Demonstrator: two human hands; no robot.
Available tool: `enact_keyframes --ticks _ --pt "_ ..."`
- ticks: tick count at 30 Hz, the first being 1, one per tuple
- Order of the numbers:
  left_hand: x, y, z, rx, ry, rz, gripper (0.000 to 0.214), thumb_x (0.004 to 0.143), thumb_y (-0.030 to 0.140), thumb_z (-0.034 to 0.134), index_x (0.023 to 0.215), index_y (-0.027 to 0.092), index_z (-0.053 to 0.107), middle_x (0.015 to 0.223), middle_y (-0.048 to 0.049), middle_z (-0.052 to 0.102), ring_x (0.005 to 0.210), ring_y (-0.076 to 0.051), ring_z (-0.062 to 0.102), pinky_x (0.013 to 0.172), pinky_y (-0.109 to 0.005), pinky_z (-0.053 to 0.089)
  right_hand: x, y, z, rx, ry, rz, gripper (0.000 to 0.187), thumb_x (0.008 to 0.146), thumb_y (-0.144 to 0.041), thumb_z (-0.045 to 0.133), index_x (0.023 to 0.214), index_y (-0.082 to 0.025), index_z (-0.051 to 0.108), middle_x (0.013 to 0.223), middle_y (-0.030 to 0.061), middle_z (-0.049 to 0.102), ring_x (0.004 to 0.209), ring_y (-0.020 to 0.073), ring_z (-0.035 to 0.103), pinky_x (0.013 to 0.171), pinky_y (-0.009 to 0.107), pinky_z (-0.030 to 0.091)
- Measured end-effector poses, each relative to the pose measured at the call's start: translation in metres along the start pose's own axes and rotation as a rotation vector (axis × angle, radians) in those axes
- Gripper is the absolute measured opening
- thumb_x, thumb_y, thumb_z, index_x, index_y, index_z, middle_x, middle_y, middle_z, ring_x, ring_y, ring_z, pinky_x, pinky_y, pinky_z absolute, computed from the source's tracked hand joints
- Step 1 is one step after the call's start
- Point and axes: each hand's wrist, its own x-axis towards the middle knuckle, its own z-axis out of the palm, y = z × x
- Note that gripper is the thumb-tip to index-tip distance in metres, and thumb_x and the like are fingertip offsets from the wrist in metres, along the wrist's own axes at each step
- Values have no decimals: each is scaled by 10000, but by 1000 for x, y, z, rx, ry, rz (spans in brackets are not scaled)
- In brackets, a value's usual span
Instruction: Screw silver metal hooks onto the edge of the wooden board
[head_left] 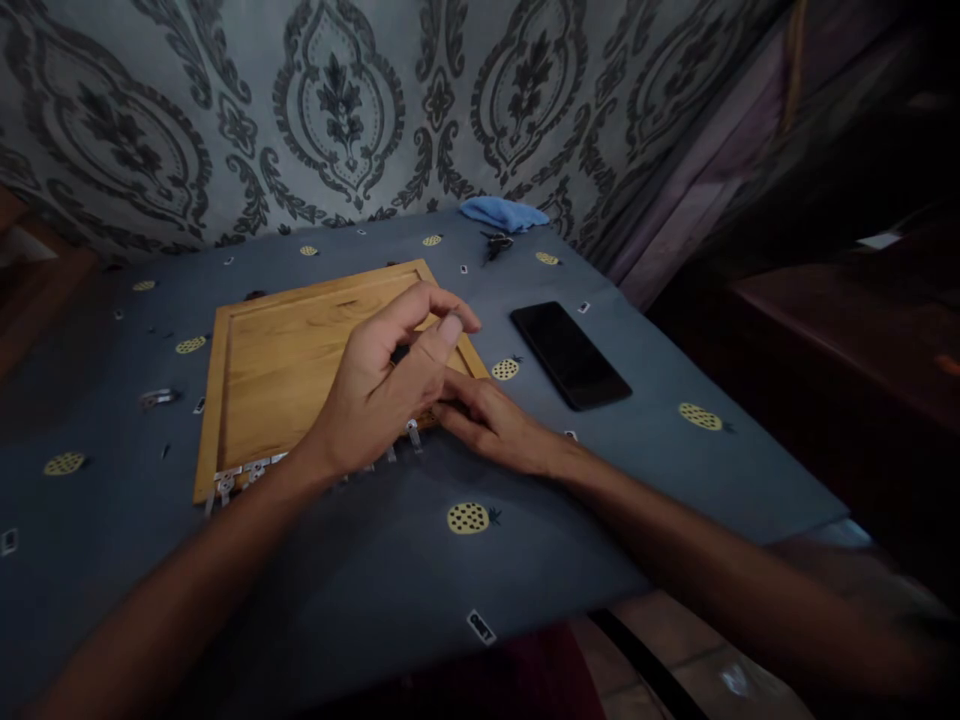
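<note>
A wooden panel (285,350) with a raised frame lies flat on the table. Along its near edge sit several small silvery metal fittings (227,483) that look like hinges, with parts jutting past the edge. My left hand (386,375) is over the panel's right part, its fingers curled and the thumb close to the forefinger. A small dark shape shows beneath its curled fingers; what it is cannot be made out. Low at the panel's near right corner is my right hand (499,425), fingers bent together, their tips partly hidden behind my left hand.
A black phone (571,355) lies right of the panel. Toward the back are a blue cloth (504,213) and a small dark object (496,245). A loose metal piece (159,398) rests left of the panel. The table's cloth (555,540) has pineapple prints; a patterned curtain (420,100) hangs behind.
</note>
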Motion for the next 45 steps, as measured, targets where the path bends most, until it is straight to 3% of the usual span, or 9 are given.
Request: enact_keyframes --ticks 4,14,19,25,34,40,42,45 --pt "7 -5 3 -67 75 38 199 986 374 559 871 218 605 471 95 341 346 -68 281 350 -231 220 0 1 2 7 -4 27 236 959 -170 449 1162 -182 569 1000 53 726 936 178 684 871 340 540" --pt "0 -12 12 10 398 159 226 1002 357 541 831 218 587 500 92 336 393 -76 332 386 -219 281 0 0 4 42 1 78 213 967 -198 476 1158 -170 564 1040 86 720 940 185 694 877 369 558" --pt "1 -15 13 38 457 180 252 1001 392 541 825 219 591 500 90 337 394 -77 336 390 -218 289 0 1 5 43 5 96 188 957 -194 497 1130 -183 572 1050 79 720 944 183 695 884 379 564" --pt "4 -12 7 -83 359 129 275 971 407 588 787 203 593 487 93 323 381 -68 281 366 -214 254 0 3 6 28 21 84 230 928 -165 473 1143 -170 556 1048 90 724 927 194 708 858 386 565" --pt "18 -6 -3 -178 25 -6 174 920 389 616 850 231 602 456 103 301 336 -60 246 335 -190 220 0 2 3 -41 21 63 146 940 -182 478 1051 -175 573 996 65 735 841 161 688 752 308 523" --pt "18 -3 -9 -196 -180 -95 90 934 225 527 949 211 615 465 98 353 352 -71 290 364 -208 251 0 2 2 -76 31 12 198 904 -130 475 1059 -191 582 953 34 741 862 163 679 787 305 515" --pt "16 -1 -9 -143 -172 -107 119 928 187 507 984 212 610 489 90 382 381 -83 321 389 -218 291 0 3 3 -79 38 7 209 901 -124 479 1066 -194 588 957 33 740 880 165 685 800 306 516" --pt "13 2 -8 23 -11 -59 104 941 186 526 1004 201 607 592 55 474 492 -102 441 478 -237 400 -1 4 4 -28 31 32 185 913 -124 479 1058 -190 572 982 47 731 894 168 701 824 323 534"
